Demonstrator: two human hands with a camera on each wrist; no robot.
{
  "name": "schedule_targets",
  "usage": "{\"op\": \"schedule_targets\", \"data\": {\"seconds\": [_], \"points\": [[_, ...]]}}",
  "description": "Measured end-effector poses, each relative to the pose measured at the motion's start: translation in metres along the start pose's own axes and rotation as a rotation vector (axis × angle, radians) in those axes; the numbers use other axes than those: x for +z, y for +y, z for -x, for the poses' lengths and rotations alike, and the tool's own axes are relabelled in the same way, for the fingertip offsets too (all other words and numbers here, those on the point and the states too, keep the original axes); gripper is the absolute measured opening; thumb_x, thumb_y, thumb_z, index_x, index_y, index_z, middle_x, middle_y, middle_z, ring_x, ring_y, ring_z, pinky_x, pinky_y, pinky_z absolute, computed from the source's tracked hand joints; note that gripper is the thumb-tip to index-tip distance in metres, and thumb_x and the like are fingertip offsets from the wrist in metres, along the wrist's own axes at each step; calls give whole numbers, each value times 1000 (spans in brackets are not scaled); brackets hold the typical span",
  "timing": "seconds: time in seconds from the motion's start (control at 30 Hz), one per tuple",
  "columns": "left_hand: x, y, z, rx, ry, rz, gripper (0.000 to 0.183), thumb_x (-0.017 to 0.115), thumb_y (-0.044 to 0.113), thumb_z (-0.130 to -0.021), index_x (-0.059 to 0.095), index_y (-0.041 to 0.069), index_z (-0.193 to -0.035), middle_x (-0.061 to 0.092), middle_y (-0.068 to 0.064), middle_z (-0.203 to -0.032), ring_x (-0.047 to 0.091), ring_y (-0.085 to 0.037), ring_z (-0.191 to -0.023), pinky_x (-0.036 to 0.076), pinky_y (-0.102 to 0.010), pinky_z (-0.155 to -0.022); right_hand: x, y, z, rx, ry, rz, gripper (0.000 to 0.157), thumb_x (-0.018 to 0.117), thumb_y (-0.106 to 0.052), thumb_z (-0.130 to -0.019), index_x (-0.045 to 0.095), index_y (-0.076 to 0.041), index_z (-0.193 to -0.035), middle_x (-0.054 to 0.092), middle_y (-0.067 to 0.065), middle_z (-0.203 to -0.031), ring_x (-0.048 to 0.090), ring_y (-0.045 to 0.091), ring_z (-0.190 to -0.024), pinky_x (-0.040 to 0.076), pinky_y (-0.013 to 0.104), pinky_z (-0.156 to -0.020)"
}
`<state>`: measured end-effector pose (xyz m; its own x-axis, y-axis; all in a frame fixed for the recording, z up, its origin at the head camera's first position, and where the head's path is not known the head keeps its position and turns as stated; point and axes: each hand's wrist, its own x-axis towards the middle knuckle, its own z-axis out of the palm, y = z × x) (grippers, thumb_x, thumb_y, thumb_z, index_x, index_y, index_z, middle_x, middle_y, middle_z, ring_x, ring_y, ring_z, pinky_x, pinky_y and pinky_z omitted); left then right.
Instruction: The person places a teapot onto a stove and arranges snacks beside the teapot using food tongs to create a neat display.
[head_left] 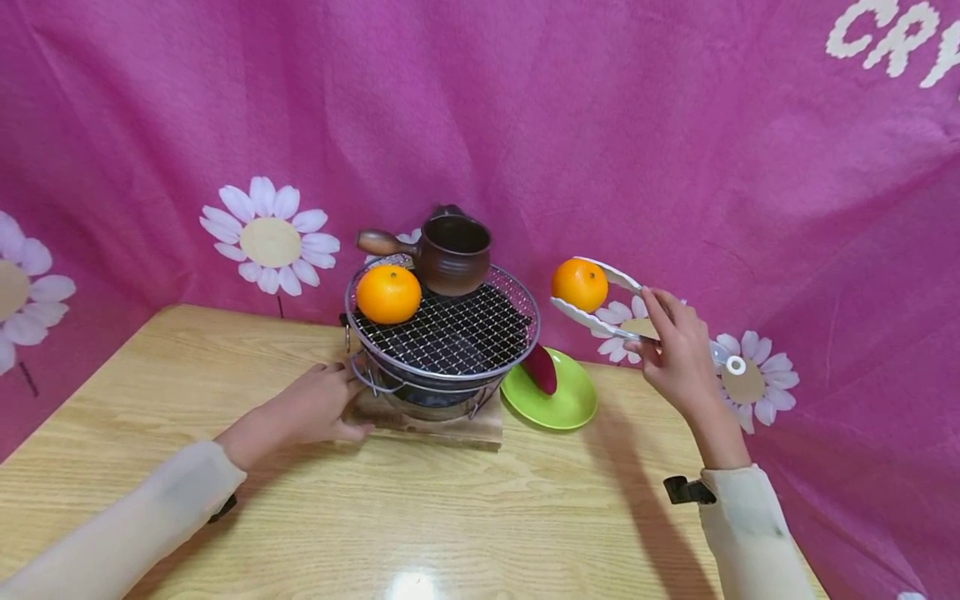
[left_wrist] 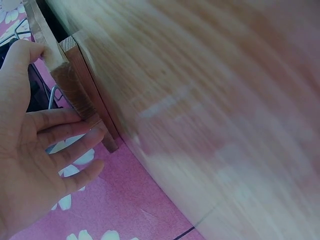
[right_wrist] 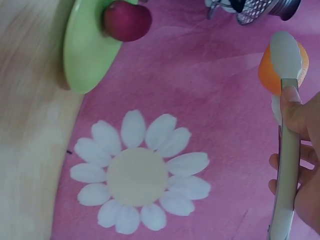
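My right hand [head_left: 678, 354] grips tongs [right_wrist: 289, 170] with pale scalloped tips, raised above the green plate. An orange [head_left: 580, 285] is clasped between those tips. Lower left, my left hand [head_left: 318, 406] touches the corner of a wooden board [left_wrist: 75, 87] under the grill, its thumb at the front edge and its fairly straight fingers along the left end. On the mesh of the round grill [head_left: 465, 333] sits a second orange [head_left: 388, 294] on the left. Behind it stands a brown clay pot [head_left: 454, 258] whose wooden handle points left.
Right of the grill lies a green plate [head_left: 573, 400] with a dark red, smooth item [right_wrist: 127, 21] on it. A wooden table [head_left: 360, 517] carries everything. Close behind hangs a pink cloth [head_left: 562, 108] with white daisies.
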<state>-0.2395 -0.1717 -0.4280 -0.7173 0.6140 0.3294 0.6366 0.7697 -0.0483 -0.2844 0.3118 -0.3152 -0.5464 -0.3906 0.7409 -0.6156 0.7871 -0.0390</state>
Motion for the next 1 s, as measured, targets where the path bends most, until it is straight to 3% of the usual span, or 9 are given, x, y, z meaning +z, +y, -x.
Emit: {"op": "schedule_targets", "data": {"seconds": [0.43,0.67,1.0], "points": [[-1,0,0,-12,-4,37,79,75,51,-82,59,-2,-139,59,-25,-140,64,-44,-115,55,-58,-90,-6,-16,-12,-35,15,-22,75,80,6,-77,51,4,-146,54,31,-139,50,52,-118,38,66,-97],[-3,0,-2,-7,1,27,78,75,51,-82,59,-2,-138,61,-25,-138,65,-43,-114,56,-58,-88,-8,-26,-18,-98,74,-55,75,81,6,-75,53,3,-144,56,31,-137,51,52,-117,38,68,-96],[0,-1,-1,1,-5,7,78,73,52,-82,60,-3,-136,61,-25,-138,65,-43,-112,56,-57,-87,-11,-34,-19,-99,59,-54,76,81,6,-75,52,3,-145,55,30,-140,50,51,-119,38,66,-95]]}}
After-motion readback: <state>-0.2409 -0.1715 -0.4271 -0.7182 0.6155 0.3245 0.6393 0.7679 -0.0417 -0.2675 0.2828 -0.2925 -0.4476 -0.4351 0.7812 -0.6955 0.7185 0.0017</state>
